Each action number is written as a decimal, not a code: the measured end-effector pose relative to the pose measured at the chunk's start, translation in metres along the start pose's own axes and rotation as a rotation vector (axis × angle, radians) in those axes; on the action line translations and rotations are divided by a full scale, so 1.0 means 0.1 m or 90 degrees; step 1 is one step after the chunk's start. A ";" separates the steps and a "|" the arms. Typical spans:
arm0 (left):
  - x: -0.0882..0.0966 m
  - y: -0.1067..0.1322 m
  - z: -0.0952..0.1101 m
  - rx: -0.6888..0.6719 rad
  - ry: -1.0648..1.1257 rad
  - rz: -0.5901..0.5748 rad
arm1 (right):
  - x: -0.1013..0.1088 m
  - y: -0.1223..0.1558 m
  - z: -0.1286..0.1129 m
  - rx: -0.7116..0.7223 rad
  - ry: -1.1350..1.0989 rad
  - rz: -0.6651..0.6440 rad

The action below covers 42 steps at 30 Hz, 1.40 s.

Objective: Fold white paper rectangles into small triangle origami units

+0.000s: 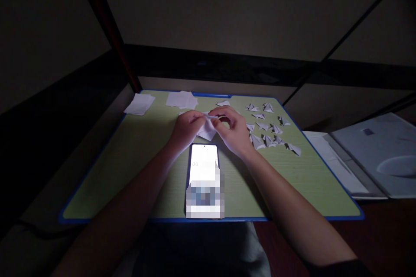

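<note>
Between both hands is a small white sheet of paper (206, 131), partly hidden by the fingers. My left hand (187, 127) pinches its left side, thumb and fingers pressed together. From the other side my right hand (232, 129) grips the paper near its top, fingers curled and thumb against it. Just below the hands lies a phone (204, 160) with a bright white screen, its lower part blurred out. Right of my right hand are several small folded paper pieces (268, 140), pointed like little planes. Another folded piece (223, 103) lies beyond the hands.
The green table (130, 169) has a blue rim. Near its far edge lie a stack of white paper sheets (182, 99) and, at the far left corner, another paper stack (139, 104). A dark wall rises behind. Beside the table at right is a large pale flat box (367, 147).
</note>
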<state>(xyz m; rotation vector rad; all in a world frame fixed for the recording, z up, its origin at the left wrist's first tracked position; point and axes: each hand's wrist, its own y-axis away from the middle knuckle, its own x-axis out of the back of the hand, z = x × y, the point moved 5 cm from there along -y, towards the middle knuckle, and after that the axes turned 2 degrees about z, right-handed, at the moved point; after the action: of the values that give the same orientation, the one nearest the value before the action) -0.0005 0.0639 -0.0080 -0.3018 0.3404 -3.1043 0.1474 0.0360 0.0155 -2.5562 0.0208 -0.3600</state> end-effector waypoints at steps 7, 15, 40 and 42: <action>-0.02 0.03 0.02 0.094 0.198 -0.030 | -0.04 0.04 -0.06 0.086 0.060 -0.021; -0.08 0.04 0.06 0.088 0.220 -0.136 | 0.00 -0.01 0.03 0.013 -0.008 0.025; -0.04 0.02 0.06 -0.022 0.037 -0.085 | 0.05 -0.09 0.27 -0.219 -0.167 0.044; -0.05 0.03 0.07 -0.057 0.006 -0.087 | 0.05 -0.09 0.24 -0.206 -0.156 0.043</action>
<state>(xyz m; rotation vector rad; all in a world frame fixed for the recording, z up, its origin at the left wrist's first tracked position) 0.0056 0.0599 -0.0026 -0.3245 0.4786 -3.2310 0.1581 0.0557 0.0016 -2.8937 0.0799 -0.0154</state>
